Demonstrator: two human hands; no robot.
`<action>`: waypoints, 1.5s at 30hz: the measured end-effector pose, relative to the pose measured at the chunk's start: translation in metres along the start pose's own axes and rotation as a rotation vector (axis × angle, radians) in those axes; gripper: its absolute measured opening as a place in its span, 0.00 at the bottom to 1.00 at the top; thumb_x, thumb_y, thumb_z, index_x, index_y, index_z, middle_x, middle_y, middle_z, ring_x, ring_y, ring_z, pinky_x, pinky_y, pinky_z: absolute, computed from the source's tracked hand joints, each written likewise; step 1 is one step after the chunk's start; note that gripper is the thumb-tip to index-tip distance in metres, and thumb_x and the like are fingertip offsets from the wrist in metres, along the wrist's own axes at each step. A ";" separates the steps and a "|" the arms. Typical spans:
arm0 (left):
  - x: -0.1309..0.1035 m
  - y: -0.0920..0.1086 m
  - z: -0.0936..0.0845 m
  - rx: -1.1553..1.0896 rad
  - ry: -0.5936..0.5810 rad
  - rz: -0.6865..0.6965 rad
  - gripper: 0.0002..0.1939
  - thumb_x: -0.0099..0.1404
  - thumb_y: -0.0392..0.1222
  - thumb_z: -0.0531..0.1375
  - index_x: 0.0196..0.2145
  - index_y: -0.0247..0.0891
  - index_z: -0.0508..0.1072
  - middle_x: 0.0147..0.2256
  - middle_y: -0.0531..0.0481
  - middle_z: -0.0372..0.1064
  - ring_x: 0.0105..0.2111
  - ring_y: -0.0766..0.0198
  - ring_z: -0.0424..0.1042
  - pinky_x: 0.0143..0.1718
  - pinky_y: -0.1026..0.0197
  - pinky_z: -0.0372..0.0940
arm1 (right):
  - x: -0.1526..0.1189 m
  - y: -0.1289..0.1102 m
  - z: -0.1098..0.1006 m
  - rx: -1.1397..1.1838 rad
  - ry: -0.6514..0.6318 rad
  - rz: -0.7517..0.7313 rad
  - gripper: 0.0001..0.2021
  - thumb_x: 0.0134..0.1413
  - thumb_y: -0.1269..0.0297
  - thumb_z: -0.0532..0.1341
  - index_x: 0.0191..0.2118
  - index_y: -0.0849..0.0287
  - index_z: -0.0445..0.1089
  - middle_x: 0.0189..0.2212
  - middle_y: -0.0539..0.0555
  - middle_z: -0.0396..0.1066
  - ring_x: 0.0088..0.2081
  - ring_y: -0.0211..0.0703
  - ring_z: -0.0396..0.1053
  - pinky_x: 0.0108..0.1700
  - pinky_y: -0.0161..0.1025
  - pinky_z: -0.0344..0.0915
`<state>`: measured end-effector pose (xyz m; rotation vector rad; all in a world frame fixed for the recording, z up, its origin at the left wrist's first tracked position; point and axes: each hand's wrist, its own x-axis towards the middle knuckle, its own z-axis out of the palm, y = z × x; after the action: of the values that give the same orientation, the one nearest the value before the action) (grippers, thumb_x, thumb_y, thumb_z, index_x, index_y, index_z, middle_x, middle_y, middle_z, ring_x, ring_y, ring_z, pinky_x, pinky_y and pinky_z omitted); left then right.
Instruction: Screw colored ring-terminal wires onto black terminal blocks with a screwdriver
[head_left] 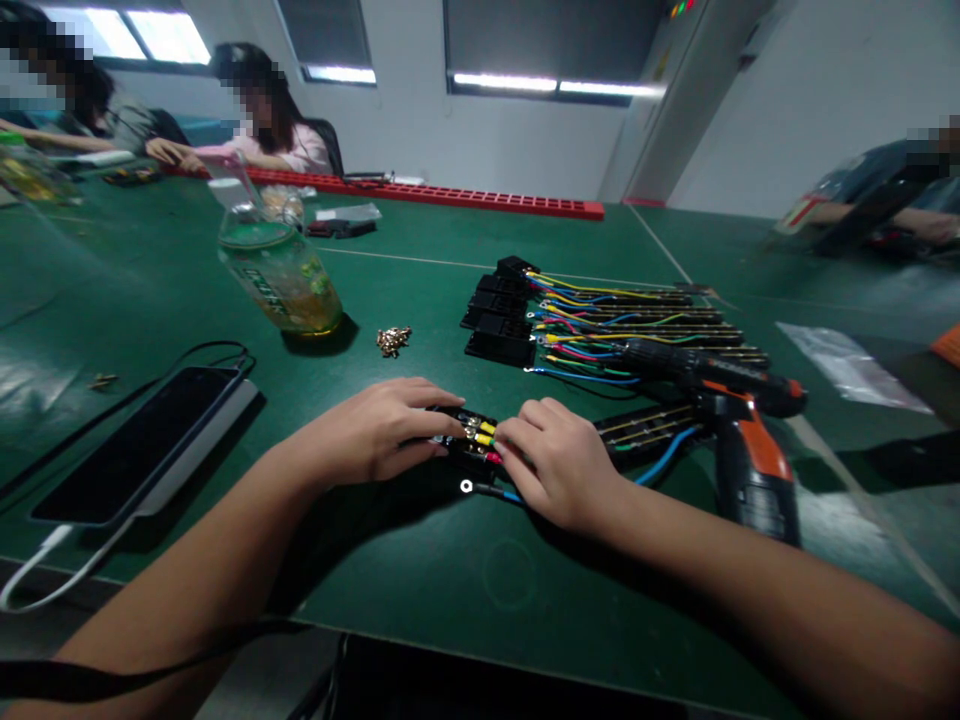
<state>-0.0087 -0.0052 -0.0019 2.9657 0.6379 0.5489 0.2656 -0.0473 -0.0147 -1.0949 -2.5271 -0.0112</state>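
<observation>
As wires (485, 439) are pinched by the right hand (559, 460), the probably light, stiff block (471, 462) held by the left hand (394, 432) is best gripped at its edges.

Single head-worn view, facing forward and down across green worktable (420, 580); left hand (382, 430) and right hand (559, 460) near, back wall (409, 125) far, at top.

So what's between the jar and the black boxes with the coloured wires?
A small pile of brass-coloured pieces lies on the table between the jar and the boxes, as the head view shows.
</observation>
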 end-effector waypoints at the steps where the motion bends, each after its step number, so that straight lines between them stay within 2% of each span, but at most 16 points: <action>1: 0.000 0.000 0.000 0.003 -0.003 0.000 0.13 0.75 0.41 0.58 0.53 0.43 0.79 0.55 0.39 0.76 0.50 0.51 0.77 0.51 0.49 0.73 | 0.000 0.000 0.001 0.000 0.012 -0.005 0.13 0.70 0.63 0.55 0.40 0.60 0.76 0.34 0.57 0.70 0.37 0.45 0.61 0.40 0.42 0.55; 15: 0.000 0.000 -0.001 0.031 -0.019 0.011 0.13 0.76 0.41 0.57 0.53 0.43 0.78 0.55 0.41 0.75 0.50 0.52 0.76 0.51 0.51 0.72 | -0.002 -0.001 0.009 0.003 0.086 -0.024 0.12 0.68 0.63 0.56 0.37 0.60 0.75 0.34 0.56 0.71 0.37 0.45 0.61 0.41 0.43 0.55; 25: -0.002 -0.001 0.001 0.016 -0.034 -0.008 0.14 0.77 0.43 0.56 0.53 0.42 0.78 0.56 0.41 0.75 0.51 0.51 0.76 0.52 0.49 0.72 | -0.004 -0.004 0.009 -0.210 0.266 -0.138 0.11 0.66 0.62 0.58 0.37 0.59 0.76 0.32 0.55 0.71 0.34 0.47 0.58 0.37 0.46 0.49; 33: -0.002 -0.001 0.001 0.020 -0.031 -0.009 0.14 0.77 0.43 0.56 0.53 0.43 0.78 0.55 0.41 0.75 0.51 0.51 0.76 0.51 0.49 0.72 | -0.005 -0.006 0.003 -0.284 0.324 -0.197 0.12 0.67 0.60 0.59 0.37 0.59 0.76 0.32 0.56 0.73 0.35 0.48 0.60 0.38 0.47 0.50; 39: -0.001 0.000 0.000 0.014 -0.014 -0.006 0.13 0.76 0.43 0.57 0.53 0.43 0.78 0.55 0.41 0.75 0.50 0.52 0.77 0.51 0.50 0.72 | -0.007 -0.001 -0.005 -0.189 0.261 -0.017 0.13 0.67 0.58 0.59 0.35 0.59 0.76 0.33 0.56 0.73 0.35 0.46 0.63 0.38 0.45 0.52; 45: -0.002 -0.001 0.001 0.001 -0.005 -0.010 0.12 0.76 0.42 0.57 0.51 0.42 0.79 0.55 0.41 0.76 0.51 0.52 0.77 0.51 0.50 0.73 | -0.008 0.008 -0.014 -0.195 0.275 0.090 0.12 0.67 0.60 0.58 0.35 0.59 0.75 0.32 0.54 0.74 0.36 0.46 0.67 0.39 0.44 0.54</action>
<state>-0.0103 -0.0055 -0.0039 2.9625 0.6526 0.5409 0.2813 -0.0495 -0.0056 -1.1899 -2.2649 -0.3648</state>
